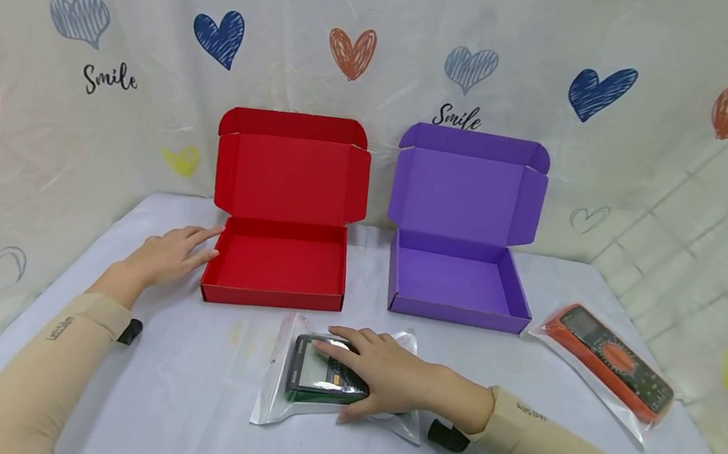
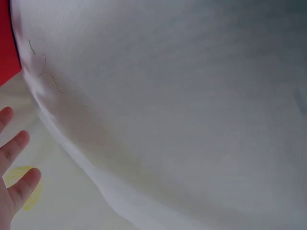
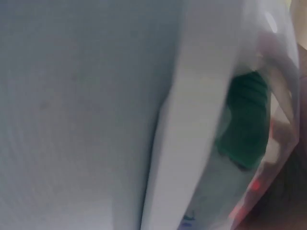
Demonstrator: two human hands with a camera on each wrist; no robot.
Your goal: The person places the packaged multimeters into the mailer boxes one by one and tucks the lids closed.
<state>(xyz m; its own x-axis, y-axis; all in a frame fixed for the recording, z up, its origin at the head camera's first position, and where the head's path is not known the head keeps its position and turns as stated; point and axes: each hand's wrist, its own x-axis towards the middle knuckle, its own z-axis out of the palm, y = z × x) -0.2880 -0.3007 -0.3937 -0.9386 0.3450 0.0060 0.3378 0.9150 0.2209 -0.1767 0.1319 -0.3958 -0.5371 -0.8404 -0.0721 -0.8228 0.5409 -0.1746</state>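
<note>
My right hand point(image 1: 390, 374) lies across a green-cased multimeter point(image 1: 319, 373) in a clear zip bag, holding it with the thumb at the near edge and fingers toward the far edge. The hand hides the meter's right part. In the right wrist view, the green case point(image 3: 247, 120) shows through the plastic. My left hand point(image 1: 172, 256) reaches to the left side of an open red box point(image 1: 280, 298), its extended fingertips at the wall. Part of that hand point(image 2: 14, 167) appears in the left wrist view with fingers spread and nothing held.
An open purple box point(image 1: 459, 313), lid raised, stands right of the red one. Farther right lies an orange multimeter point(image 1: 613, 360) in a clear bag, slanted near the table's right edge. A white cloth covers the table point(image 1: 194, 388); a heart-printed curtain point(image 1: 418, 6) hangs behind.
</note>
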